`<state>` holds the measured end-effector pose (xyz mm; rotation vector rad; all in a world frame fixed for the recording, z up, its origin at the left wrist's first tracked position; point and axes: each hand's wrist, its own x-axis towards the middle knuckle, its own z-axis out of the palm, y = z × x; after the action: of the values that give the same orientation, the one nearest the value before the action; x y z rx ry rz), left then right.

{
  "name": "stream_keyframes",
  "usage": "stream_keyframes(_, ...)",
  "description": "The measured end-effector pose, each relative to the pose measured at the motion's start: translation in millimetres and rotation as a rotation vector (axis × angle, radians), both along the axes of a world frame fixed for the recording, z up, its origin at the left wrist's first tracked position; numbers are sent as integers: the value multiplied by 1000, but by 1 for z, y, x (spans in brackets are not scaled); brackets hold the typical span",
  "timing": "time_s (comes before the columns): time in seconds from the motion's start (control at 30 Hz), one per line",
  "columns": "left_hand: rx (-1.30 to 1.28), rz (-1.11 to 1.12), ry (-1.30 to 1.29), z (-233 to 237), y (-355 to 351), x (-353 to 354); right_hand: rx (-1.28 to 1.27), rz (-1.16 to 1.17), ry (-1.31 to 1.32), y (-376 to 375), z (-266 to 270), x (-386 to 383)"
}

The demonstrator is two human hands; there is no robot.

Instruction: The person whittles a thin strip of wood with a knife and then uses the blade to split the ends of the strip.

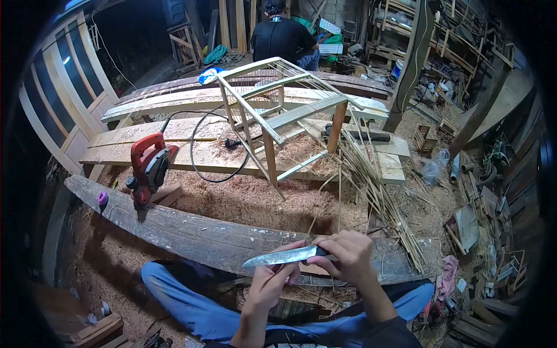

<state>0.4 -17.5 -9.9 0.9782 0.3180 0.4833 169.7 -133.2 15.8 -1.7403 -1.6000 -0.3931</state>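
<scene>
A knife (281,256) with a broad pale blade lies across the space in front of me, its tip to the left. My right hand (349,255) is closed round its dark handle. Just under the blade, my left hand (272,281) has its fingers bent together; what they hold is hidden by the blade and fingers. A thin strip (316,219) rises from behind the knife near both hands. Beyond them stands a light wooden frame (307,113) with thin strips across its top, and a bundle of thin sticks (383,206) leans at its right.
A weathered plank (191,232) crosses before my knees, with a red power planer (152,165) and a purple roll (102,199) at its left. Behind are boards (168,152) strewn with shavings and a black cable (194,148). Farther back sits a person (281,40). A post (409,69) stands right.
</scene>
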Motion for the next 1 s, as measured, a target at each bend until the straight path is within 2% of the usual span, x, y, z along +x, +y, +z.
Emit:
stream_keyframes(0.17, -25, -39, 7, -1, -4, 1, -10, 12, 15, 0, -3, -3)
stream_keyframes(0.37, -47, 122, 183, 17, -14, 3, 0, -1, 35, -1, 0, -1)
stream_keyframes(0.47, 6, 99, 169, 15, -15, 0, 42, 20, 64, -4, -1, 4)
stream_keyframes(0.57, 122, 111, 120, 3, -10, -1, 95, -52, 22, -6, -1, 9)
stream_keyframes(0.67, 237, 188, 166, 13, -6, 0, 45, -130, -77, -10, 2, 19)
stream_keyframes(0.73, 126, 235, 152, 27, 4, -4, 123, -195, -141, -12, -1, 31)
stream_keyframes(0.8, 127, 288, 140, 25, 10, -7, 170, -220, -166, -12, -4, 36)
stream_keyframes(0.9, 88, 231, 125, 21, 21, -20, 189, -383, -134, -20, -3, 44)
stream_keyframes(1.0, 47, 163, 123, 18, 20, -14, 208, -337, -147, -22, 8, 46)
